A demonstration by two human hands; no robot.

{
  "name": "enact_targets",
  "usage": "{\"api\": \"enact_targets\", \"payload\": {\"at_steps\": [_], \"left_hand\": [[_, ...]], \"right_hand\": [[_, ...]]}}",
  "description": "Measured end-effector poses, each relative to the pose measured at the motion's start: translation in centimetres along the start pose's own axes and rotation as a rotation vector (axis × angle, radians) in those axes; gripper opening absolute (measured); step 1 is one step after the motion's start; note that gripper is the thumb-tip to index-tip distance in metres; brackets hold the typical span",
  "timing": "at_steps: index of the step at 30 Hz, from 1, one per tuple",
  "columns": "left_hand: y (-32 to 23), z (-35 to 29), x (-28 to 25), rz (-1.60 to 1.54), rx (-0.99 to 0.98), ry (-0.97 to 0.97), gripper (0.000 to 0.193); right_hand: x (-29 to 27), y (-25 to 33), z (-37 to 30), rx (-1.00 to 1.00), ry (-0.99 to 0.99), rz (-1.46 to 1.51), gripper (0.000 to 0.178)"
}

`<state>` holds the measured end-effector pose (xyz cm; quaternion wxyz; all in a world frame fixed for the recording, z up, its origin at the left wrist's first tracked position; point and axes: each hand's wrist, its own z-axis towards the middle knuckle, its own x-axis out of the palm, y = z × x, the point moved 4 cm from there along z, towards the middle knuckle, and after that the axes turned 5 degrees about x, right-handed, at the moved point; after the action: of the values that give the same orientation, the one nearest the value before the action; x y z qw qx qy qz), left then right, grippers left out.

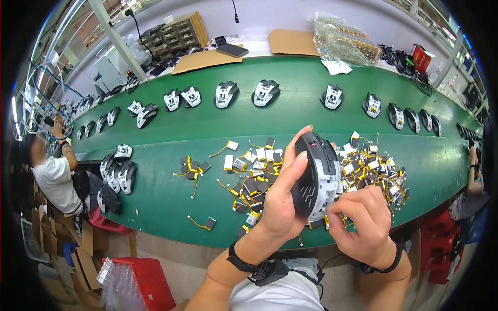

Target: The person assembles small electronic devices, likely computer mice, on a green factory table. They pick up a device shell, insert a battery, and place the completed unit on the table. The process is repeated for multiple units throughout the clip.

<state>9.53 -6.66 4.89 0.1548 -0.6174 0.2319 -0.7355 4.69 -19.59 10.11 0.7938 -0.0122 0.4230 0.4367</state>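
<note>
My left hand (280,207) is wrapped round a computer mouse (319,179), tilted on its side with its black shell toward my palm and its white inner frame to the right. At the mouse's lower end, my right hand (363,220) is closed in a pinch against the white frame; whatever lies between the fingertips is hidden. Behind and around both hands a loose heap of small battery packs (373,168) with thin wires and white plugs covers the green bench. More battery packs (251,184) lie left of the mouse, partly behind my left hand.
A row of half-built mice (266,93) runs along the green conveyor belt (298,78). Several mice (118,173) cluster at the bench's left. Cardboard (293,42), a phone (232,50) and a drawer cabinet (176,33) stand behind. A co-worker (57,176) sits at far left; red crates (148,285) stand below.
</note>
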Motion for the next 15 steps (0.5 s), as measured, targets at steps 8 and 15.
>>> {"api": "enact_targets", "payload": {"at_steps": [8,15], "left_hand": [[-0.3,-0.6,-0.4,-0.001,0.063,-0.076,0.052],[-0.9,-1.2,-1.4,-0.061,0.147,-0.166,0.048]], "right_hand": [[0.9,1.2,1.2,-0.102,0.076,-0.136,0.022],[2.2,1.3,1.5,-0.083,0.08,-0.049,0.021]]}}
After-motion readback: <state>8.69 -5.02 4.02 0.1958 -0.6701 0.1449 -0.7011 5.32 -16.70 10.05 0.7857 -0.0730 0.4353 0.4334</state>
